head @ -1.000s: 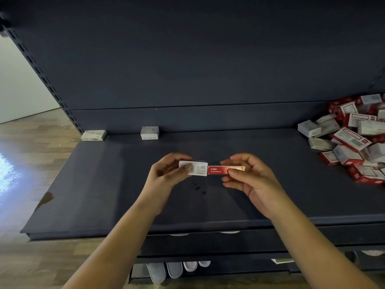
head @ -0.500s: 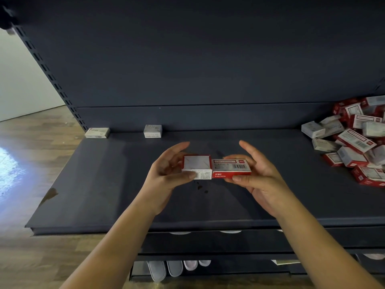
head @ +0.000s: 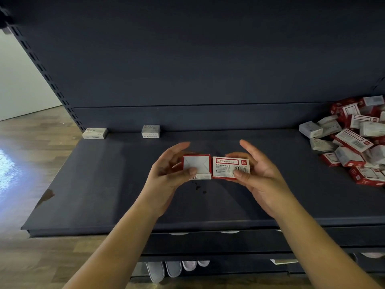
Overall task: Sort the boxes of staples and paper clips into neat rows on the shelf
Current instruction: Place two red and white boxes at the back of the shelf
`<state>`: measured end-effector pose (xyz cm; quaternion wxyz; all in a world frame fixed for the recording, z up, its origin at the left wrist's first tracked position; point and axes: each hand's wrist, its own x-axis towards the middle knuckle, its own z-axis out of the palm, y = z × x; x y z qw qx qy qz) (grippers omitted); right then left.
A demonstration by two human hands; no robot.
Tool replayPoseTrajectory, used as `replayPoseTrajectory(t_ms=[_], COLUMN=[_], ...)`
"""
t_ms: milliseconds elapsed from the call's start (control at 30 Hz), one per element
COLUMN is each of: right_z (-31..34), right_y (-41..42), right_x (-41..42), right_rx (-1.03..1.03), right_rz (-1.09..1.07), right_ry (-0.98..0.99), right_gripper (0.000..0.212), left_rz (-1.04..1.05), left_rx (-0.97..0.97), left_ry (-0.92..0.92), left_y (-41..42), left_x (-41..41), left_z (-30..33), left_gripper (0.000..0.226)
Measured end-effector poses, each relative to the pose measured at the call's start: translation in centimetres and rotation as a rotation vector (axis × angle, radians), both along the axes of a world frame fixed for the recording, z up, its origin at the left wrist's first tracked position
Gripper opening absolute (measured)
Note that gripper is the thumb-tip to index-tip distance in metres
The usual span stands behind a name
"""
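**While two boxes hang in a light pinch, a slip is the risk**

While the left hand (head: 166, 174) pinches a white-faced box (head: 196, 166) and the right hand (head: 257, 174) pinches a red box (head: 230, 168), both boxes touch side by side above the middle of the shelf (head: 104, 184). Only thumbs and fingertips hold them, so one may slip and fall. Two boxes (head: 94, 133) (head: 150, 131) stand at the back edge; a mixed pile (head: 352, 140) near the right edge could slide if bumped.

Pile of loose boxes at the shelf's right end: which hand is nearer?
Right. The right hand, pinching a red box, is nearer the pile; the left hand is farther left, holding another box.
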<state>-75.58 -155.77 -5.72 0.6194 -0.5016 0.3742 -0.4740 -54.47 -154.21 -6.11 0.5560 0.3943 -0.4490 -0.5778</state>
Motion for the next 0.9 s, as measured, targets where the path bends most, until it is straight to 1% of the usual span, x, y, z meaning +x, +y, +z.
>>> replayPoseTrajectory(t_ms=[133, 233, 267, 333, 433, 600, 733, 800, 900], right_z=[-0.1, -0.1, -0.2, -0.1, 0.1, 0.4, 0.7, 0.7, 0.5], right_y=[0.1, 0.1, 0.1, 0.1, 0.2, 0.5, 0.7, 0.7, 0.7], right_x=[-0.1, -0.1, -0.1, -0.1, -0.1, 0.1, 0.1, 0.2, 0.1], right_rx=[0.009, 0.044, 0.052, 0.048, 0.032, -0.015, -0.034, -0.039, -0.042], right_rz=[-0.013, -0.018, -0.032, -0.054, -0.052, -0.043, -0.036, -0.039, -0.056], right_ry=[0.014, 0.020, 0.026, 0.026, 0.029, 0.071, 0.090, 0.093, 0.095], right_gripper=[0.078, 0.096, 0.094, 0.082, 0.073, 0.053, 0.039, 0.036, 0.033], left_rz=[0.002, 0.017, 0.018, 0.006, -0.020, -0.021, -0.018, -0.022, -0.005], left_rx=[0.008, 0.041, 0.058, 0.096, 0.120, 0.070, 0.007, -0.007, -0.041], left_ry=[0.001, 0.020, 0.023, 0.026, 0.022, 0.037, 0.007, -0.026, -0.162], left_y=[0.0, 0.0, 0.0, 0.0, 0.2, 0.5, 0.7, 0.9, 1.2], left_x=[0.0, -0.1, -0.1, -0.1, -0.2, -0.3, -0.3, -0.3, -0.3], left_z=[0.1, 0.2, 0.2, 0.2, 0.3, 0.4, 0.6, 0.8, 1.0], left_gripper=[0.060, 0.063, 0.064, 0.065, 0.065, 0.068, 0.063, 0.057, 0.052])
